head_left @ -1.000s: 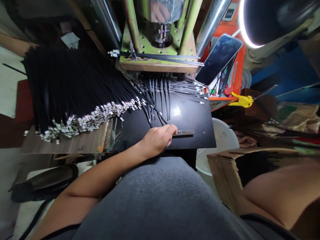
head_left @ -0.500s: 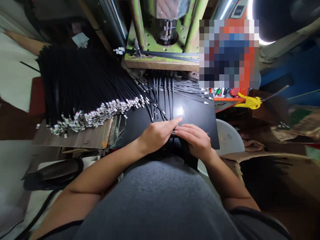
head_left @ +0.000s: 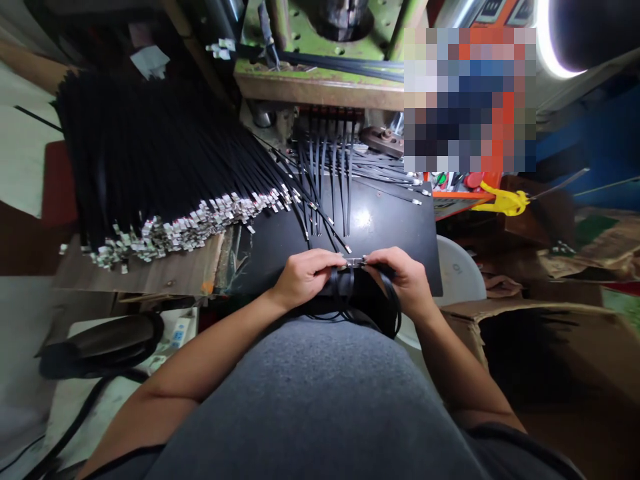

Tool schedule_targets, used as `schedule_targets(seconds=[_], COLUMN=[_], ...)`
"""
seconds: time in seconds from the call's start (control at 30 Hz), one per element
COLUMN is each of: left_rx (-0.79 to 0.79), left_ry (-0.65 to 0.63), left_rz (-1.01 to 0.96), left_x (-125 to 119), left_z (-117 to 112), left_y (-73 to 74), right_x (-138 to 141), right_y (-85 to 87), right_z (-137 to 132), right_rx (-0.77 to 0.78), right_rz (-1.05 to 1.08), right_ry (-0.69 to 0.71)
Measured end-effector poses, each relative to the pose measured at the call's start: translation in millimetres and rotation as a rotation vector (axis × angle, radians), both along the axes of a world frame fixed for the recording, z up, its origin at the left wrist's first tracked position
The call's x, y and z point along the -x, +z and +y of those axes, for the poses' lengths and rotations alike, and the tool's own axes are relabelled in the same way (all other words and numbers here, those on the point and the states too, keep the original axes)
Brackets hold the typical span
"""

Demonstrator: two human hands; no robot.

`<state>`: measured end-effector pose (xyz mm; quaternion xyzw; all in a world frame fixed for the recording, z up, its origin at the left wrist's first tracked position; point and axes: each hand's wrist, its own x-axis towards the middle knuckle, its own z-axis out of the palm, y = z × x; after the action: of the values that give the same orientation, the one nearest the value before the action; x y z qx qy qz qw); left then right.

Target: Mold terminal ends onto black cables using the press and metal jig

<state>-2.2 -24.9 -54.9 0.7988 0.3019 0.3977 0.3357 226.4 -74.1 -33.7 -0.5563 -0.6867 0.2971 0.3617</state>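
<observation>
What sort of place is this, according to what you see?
Probably a small factory workshop: a green-framed press, a large pile of black metal-headed strap ties, and a black work board.

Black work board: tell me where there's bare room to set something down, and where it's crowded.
Bare black board shows at its right, between the loose metal-tipped straps and the right hand; a smaller patch lies between the strap pile and the left hand. Crowded at the top, under the green press base, and at both hands, where looped straps bunch.
</observation>
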Motion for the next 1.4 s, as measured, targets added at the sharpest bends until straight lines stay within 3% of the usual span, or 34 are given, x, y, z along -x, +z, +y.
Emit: schedule_targets(seconds=[0.17, 0.33, 0.57, 0.73, 0.93, 1.0, 1.13, 1.27, 1.4], left_rx=[-0.157, -0.210, -0.107, -0.045, -0.017, 0.006, -0.006, -0.072, -0.240], left_ry=[-0.088, -0.071, -0.165, -0.043, -0.050, -0.048, -0.055, -0.079, -0.028], left_rz=[0.180, 0.314, 0.172, 0.081, 0.159, 0.253, 0.414, 0.413, 0.443], left_x=[2, -3, 9, 22, 16, 14, 10, 3, -11], left_z=[1, 1, 5, 3, 3, 5, 6, 7, 8], left_y=[11.2, 19.5, 15.2, 9.3, 9.5, 14.9, 22.9, 21.5, 15.2], right_x=[0, 1, 1, 5, 10, 2, -16, -18, -12], right_y=[-4.4, -7.7, -3.0, -3.6, -3.9, 0.6, 8.0, 0.6, -6.9], right_z=[9, 8, 10, 9, 7, 6, -1, -6, -5], right_rx=[-0.149, -0.195, -0.222, -0.195, -0.174, -0.154, -0.119, -0.116, -0.156], right_rz=[-0.064, -0.119, -0.160, -0.169, -0.288, -0.253, -0.025, 0.064, 0.090], right_ry=[0.121, 0.098, 0.125, 0.114, 0.128, 0.128, 0.000, -0.019, -0.001])
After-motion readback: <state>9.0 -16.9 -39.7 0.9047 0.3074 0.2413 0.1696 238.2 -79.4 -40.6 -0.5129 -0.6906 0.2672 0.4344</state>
